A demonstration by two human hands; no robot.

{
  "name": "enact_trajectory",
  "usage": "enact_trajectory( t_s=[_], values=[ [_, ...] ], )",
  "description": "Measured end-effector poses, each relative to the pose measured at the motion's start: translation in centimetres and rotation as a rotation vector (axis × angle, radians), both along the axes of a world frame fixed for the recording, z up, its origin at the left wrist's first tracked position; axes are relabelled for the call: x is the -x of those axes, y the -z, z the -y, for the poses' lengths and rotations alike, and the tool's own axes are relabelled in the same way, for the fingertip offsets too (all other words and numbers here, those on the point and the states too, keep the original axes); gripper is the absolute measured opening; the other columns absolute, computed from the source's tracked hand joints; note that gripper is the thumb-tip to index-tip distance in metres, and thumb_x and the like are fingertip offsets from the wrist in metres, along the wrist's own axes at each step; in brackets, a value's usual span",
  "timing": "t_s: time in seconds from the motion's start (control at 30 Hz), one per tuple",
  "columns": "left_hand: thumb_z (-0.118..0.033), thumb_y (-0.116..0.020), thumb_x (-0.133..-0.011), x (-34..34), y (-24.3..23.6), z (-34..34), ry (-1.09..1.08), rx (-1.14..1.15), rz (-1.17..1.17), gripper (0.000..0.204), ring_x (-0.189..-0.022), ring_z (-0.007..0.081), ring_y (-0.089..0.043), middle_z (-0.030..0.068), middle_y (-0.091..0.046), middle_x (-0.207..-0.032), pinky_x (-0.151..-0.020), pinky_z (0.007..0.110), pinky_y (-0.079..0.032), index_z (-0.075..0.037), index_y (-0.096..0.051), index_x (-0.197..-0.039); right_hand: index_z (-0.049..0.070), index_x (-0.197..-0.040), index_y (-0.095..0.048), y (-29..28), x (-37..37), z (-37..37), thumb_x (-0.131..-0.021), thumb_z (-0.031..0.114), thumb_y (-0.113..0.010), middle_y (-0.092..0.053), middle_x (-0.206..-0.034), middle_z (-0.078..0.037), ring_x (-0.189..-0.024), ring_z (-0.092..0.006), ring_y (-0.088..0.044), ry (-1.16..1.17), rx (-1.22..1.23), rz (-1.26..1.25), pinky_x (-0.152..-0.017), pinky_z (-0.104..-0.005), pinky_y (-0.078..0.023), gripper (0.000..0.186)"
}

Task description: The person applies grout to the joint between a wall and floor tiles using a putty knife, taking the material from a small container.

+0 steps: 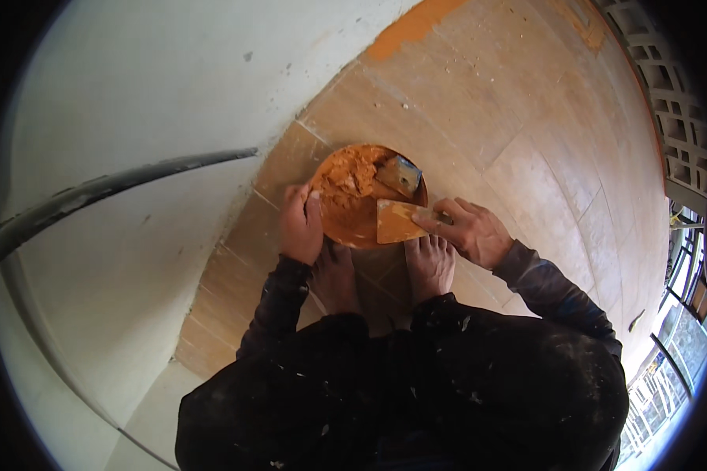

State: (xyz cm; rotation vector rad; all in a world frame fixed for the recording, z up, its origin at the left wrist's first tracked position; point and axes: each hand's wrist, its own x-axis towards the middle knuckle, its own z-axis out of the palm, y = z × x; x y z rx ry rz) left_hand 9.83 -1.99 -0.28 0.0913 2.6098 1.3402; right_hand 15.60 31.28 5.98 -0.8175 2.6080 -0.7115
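Note:
My left hand (302, 226) grips the left rim of a round bowl (357, 245), its thumb at the edge and its fingers mostly hidden. Inside lies thick orange paste (352, 177), heaped toward the far left. A second flat tool with a grey metal face (401, 176) rests in the paste at the right side. In my right hand (476, 232) is an orange-smeared putty knife (399, 221), fingers closed on its near end. Its broad blade reaches left over the near right part of the bowl.
My bare feet (430, 267) stand on the wood-look tile floor (526, 173) just below the bowl. A white wall (157, 86) with a dark pipe (126, 182) is at the left. Orange paste (413, 28) coats floor along the wall. A pierced block screen (671, 94) stands far right.

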Motion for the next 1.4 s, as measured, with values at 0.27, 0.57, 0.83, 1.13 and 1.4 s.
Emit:
enact_trajectory(
  t_s=[0.27,0.57,0.83,1.13,1.4],
  values=[
    [-0.016,-0.050,-0.105,-0.2,1.4,-0.6,-0.100,0.025,-0.101,0.029,-0.101,0.0393,-0.064,0.0208,-0.064,-0.106,-0.089,0.043,-0.051,0.004,-0.065,-0.119,0.024,-0.150,-0.052,0.0,-1.4,-1.2,-0.090,0.011,-0.062,-0.057,-0.117,-0.010,-0.099,-0.0273,-0.060,-0.162,-0.134,-0.003,-0.082,-0.0387,-0.057,0.062],
    [-0.017,-0.050,-0.105,0.1,0.9,-0.7,-0.100,0.035,-0.112,0.031,-0.100,0.0398,-0.065,0.0210,-0.065,-0.105,-0.088,0.043,-0.051,0.004,-0.066,-0.121,0.019,-0.144,-0.057,-4.3,-1.1,-2.9,-0.096,0.011,-0.062,-0.059,-0.113,-0.010,-0.095,-0.0251,-0.062,-0.355,-0.159,0.075,-0.080,-0.0361,-0.058,0.048],
    [-0.023,-0.047,-0.109,-0.6,-0.7,-0.9,-0.113,-0.207,0.136,0.039,-0.120,0.0302,-0.065,0.0236,-0.066,-0.129,-0.103,0.037,-0.048,0.004,-0.062,-0.134,0.005,-0.131,-0.060,-5.5,-1.5,-1.5,-0.094,0.004,-0.054,-0.068,-0.103,-0.021,-0.094,-0.0421,-0.066,0.231,0.188,0.458,-0.080,-0.0489,-0.055,0.037],
    [-0.027,-0.047,-0.111,-0.2,-1.2,-0.7,-0.139,-0.618,0.501,0.049,-0.127,0.0185,-0.056,0.0146,-0.057,-0.142,-0.109,0.032,-0.043,0.006,-0.046,-0.148,0.003,-0.109,-0.062,-6.8,2.4,0.9,-0.088,0.004,-0.059,-0.069,-0.084,-0.024,-0.085,-0.0468,-0.066,0.144,-0.148,0.680,-0.074,-0.0538,-0.053,0.021],
    [-0.026,-0.046,-0.111,0.7,-1.4,-0.4,-0.069,-0.586,0.485,0.046,-0.125,0.0160,-0.055,0.0121,-0.057,-0.140,-0.109,0.031,-0.042,0.004,-0.049,-0.146,0.001,-0.112,-0.062,-4.7,2.1,1.4,-0.095,0.006,-0.056,-0.066,-0.077,-0.022,-0.074,-0.0429,-0.066,0.117,0.146,0.796,-0.068,-0.0491,-0.053,0.019]
  ],
)
